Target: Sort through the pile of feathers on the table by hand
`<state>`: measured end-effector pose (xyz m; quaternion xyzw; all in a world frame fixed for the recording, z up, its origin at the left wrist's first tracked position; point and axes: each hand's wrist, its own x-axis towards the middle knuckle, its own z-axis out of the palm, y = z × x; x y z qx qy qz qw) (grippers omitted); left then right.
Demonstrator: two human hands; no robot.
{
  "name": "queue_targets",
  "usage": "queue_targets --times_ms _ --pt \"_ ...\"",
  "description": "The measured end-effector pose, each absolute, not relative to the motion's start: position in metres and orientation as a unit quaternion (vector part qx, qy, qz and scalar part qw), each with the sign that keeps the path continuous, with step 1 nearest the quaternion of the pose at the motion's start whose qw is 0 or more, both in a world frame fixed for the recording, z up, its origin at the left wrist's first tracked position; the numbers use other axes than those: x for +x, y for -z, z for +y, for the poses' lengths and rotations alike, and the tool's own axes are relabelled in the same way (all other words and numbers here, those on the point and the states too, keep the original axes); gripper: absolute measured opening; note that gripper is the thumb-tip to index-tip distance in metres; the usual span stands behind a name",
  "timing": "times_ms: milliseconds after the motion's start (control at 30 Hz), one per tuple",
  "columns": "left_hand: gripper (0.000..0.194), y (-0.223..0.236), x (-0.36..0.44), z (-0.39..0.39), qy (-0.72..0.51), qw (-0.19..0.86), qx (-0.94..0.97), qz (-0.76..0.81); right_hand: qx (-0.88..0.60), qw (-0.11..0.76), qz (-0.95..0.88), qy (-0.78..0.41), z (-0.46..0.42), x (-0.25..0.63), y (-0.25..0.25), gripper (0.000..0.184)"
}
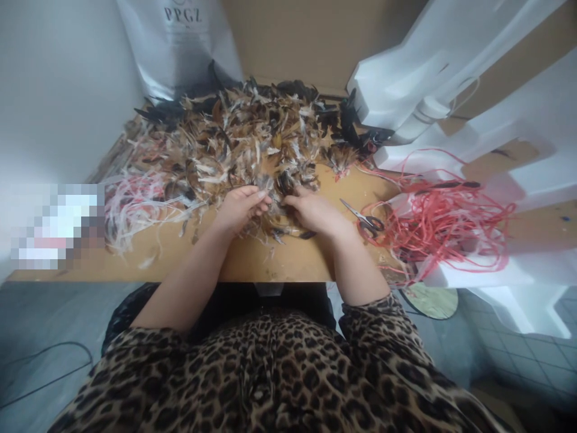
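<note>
Brown and cream feathers [252, 135] heaped on the table [297, 258], spilling right up to both sets of fingers. Left hand [243, 207] has thumb and fingertips pinched together at a wispy bit by the near edge of the pile; right hand [311, 207] reaches into darker feathers just beside it, fingertips partly hidden, so can't tell if they're closed.
</note>
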<state>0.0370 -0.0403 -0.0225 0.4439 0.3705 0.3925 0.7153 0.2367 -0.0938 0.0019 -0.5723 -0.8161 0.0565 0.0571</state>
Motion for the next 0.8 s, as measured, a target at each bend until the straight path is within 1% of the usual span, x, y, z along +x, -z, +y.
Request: queue_targets --times_ms 67,133,200,267,333,400,467,567,700,800 --pt "0.021 0.024 0.036 -0.039 -0.392 0.722 0.442 0.361 -0.581 0.065 -0.81 -0.048 -0.092 0.234 0.001 0.028" --pt "0.022 0.025 0.035 -0.038 -0.391 0.726 0.442 0.352 -0.588 0.114 -0.798 -0.067 -0.089 0.233 0.003 0.022" --pt "0.023 0.026 0.035 -0.038 -0.392 0.731 0.439 0.345 -0.582 0.213 -0.777 -0.111 -0.085 0.233 0.004 0.016" --pt "0.022 0.026 0.035 -0.038 -0.396 0.734 0.43 0.345 -0.563 0.341 -0.731 -0.182 -0.083 0.233 0.004 0.009" --pt "0.021 0.026 0.036 -0.038 -0.4 0.734 0.419 0.353 -0.543 0.45 -0.646 -0.293 -0.081 0.232 0.005 0.014" --pt "0.021 0.026 0.037 -0.039 -0.401 0.735 0.411 0.361 -0.522 0.514 -0.542 -0.411 -0.079 0.23 0.006 0.027" --pt "0.02 0.026 0.038 -0.04 -0.397 0.739 0.406 0.362 -0.499 0.549 -0.457 -0.491 -0.076 0.227 0.007 0.039" --pt "0.02 0.027 0.039 -0.04 -0.395 0.747 0.398 0.357 -0.468 0.582 -0.38 -0.545 -0.072 0.224 0.009 0.049" --pt "0.02 0.029 0.038 -0.039 -0.387 0.76 0.396 0.34 -0.456 0.595 -0.326 -0.576 -0.07 0.223 0.008 0.052" --pt "0.017 0.029 0.038 -0.04 -0.375 0.774 0.392 0.325 -0.46 0.6 -0.3 -0.582 -0.069 0.222 0.008 0.047"
